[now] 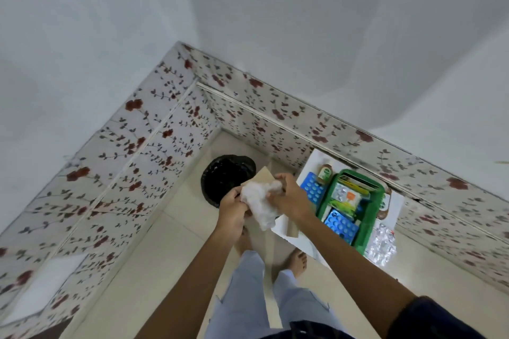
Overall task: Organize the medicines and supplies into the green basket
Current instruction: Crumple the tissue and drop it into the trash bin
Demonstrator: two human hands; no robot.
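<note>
A green basket [372, 217] stands on a small white table [298, 242] at the right, holding medicine boxes and a blue blister pack [340, 224]. Another blue blister pack [312, 191] and a small brown bottle [324, 172] lie left of the basket. Silver blister strips [382, 245] lie by its near corner. Both hands hold a crumpled white plastic wrapper [260, 201] together with a piece of brown cardboard [261, 175], left of the table above the floor. My left hand [232, 212] grips the bundle from below and my right hand [289, 195] from the right.
A bin lined with a black bag [223, 179] stands on the floor in the corner, just beyond my hands. Floral-tiled walls [132, 151] close in on the left and behind the table. My bare feet [298, 260] are on the pale tiled floor.
</note>
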